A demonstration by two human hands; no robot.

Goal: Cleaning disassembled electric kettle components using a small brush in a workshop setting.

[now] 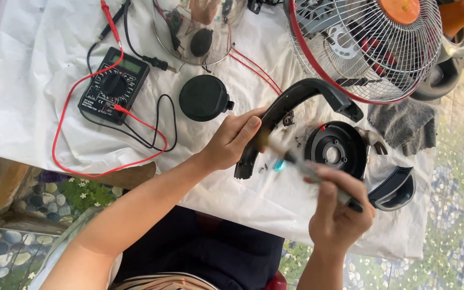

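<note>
Over the white cloth [28,80], your left hand [232,140] grips the curved black handle [296,96], your right hand's [339,215] screwdriver [307,172] angling up-left toward it.

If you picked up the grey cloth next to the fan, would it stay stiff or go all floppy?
The grey cloth would probably flop and droop, since it already lies crumpled in soft folds on the white table cover. It looks light for its size, and being soft and flat it shouldn't roll or slip away.

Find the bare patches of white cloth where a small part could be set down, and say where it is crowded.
Bare white cloth lies left of the black multimeter, and along the near edge below the left hand. It is crowded between the curved black plastic handle, round black base and fan grille, where loose screws lie.
</note>
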